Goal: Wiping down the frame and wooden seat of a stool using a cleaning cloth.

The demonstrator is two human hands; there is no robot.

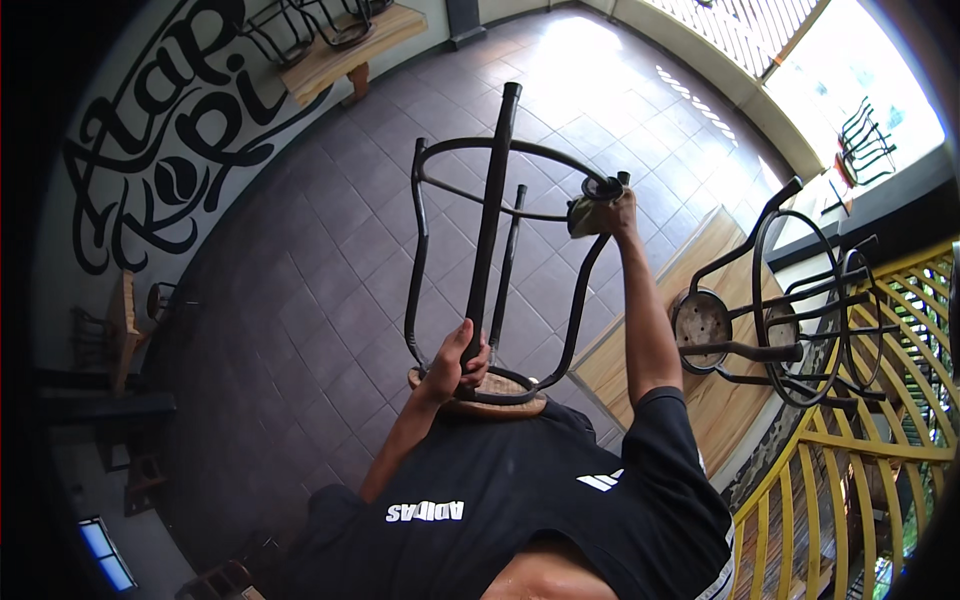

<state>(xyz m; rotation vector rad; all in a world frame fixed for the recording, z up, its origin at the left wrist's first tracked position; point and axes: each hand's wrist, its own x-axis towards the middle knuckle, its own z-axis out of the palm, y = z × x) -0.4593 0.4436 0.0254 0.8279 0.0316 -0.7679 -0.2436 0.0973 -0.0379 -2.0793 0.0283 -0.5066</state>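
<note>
A bar stool with black metal legs (497, 195) is held legs-outward, away from my body. Its round wooden seat (499, 407) is at the front of my dark shirt. My left hand (456, 358) is wrapped around the nearest leg, close to the seat. Farther out, my right hand (619, 214) clutches a greenish cloth (589, 217) against the stool's foot ring (544, 152), beside the tip of the right leg. A small round black part (602, 187) shows above the cloth; what it is I cannot tell. The cloth partly hides the ring.
To the right, upturned stools (701, 330) rest on a wooden table (694, 255), beside a yellow slatted railing (877, 450). More stools stand on another wooden table (360, 49) at upper left. Grey floor tiles (337, 277) stretch below; a wall with black lettering (169, 150) is at left.
</note>
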